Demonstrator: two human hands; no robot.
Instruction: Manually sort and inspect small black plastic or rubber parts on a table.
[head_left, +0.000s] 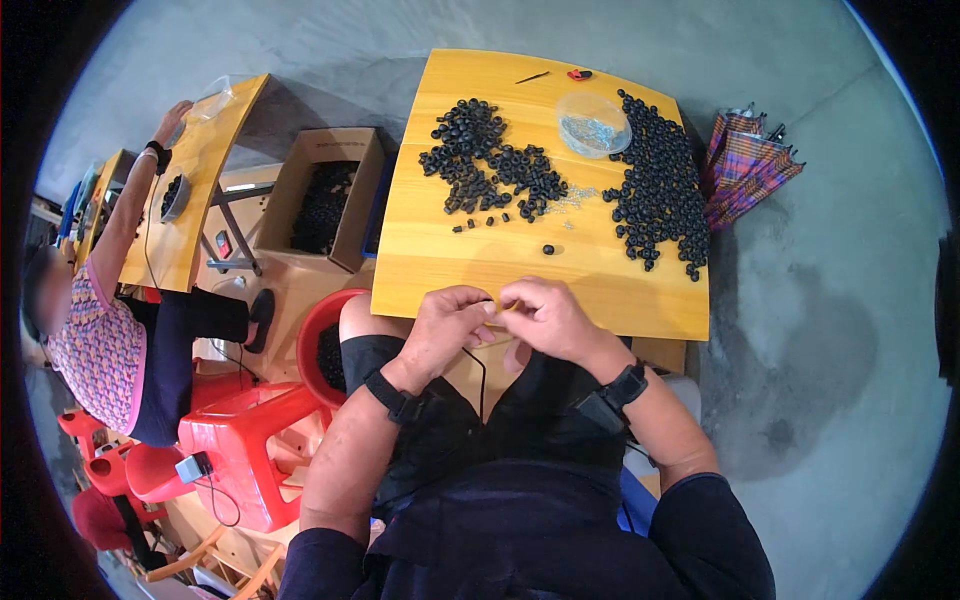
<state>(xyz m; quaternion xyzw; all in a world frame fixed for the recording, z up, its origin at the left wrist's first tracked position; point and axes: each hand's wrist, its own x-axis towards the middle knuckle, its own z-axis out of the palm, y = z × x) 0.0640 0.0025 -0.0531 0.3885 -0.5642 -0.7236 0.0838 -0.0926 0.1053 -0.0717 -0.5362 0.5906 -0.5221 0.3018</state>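
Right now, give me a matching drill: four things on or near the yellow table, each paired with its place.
Things:
1. clear plastic bowl
2. folded plaid umbrella
3. cardboard box
4. red bucket

Places:
A. on the floor, right of the table
B. by the person's left knee, below the table's near left corner
C. on the table's far side, between the two heaps of black rings
D. left of the table, open, with black parts inside

Pairs: 1-C, 2-A, 3-D, 4-B

Yellow table [450,250] — black rings [490,165] — plaid umbrella [745,165].
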